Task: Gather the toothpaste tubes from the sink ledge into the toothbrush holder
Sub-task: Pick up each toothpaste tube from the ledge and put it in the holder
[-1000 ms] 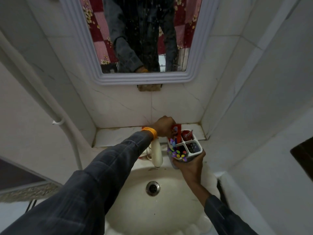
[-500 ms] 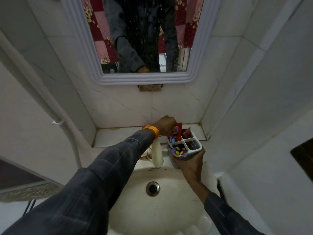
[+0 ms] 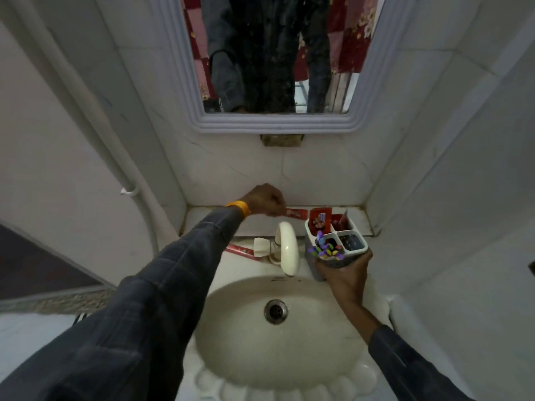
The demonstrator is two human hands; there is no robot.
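Note:
My right hand (image 3: pixel 344 273) grips the grey-and-white toothbrush holder (image 3: pixel 351 254) over the basin's right rim. A red toothpaste tube (image 3: pixel 320 219) stands in its back-left compartment, another red item (image 3: pixel 341 221) in the back-right one, and colourful toothbrushes (image 3: pixel 324 248) in the front-left. My left hand (image 3: pixel 265 201) is closed on one end of a red toothpaste tube (image 3: pixel 296 212) lying on the ledge (image 3: pixel 208 221), just left of the holder. Another red tube (image 3: pixel 241 251) lies behind the tap on the basin's left rim, partly hidden by my left sleeve.
A cream tap (image 3: pixel 286 247) juts over the white basin (image 3: pixel 249 357) between my hands. A mirror (image 3: pixel 275 53) hangs on the tiled wall above the ledge. A white pipe (image 3: pixel 115 157) runs down the left wall. The right wall stands close to the holder.
My left hand let go of the tube now standing in the holder, moved left and back to the ledge and closed on another red tube. The holder stayed in my right hand.

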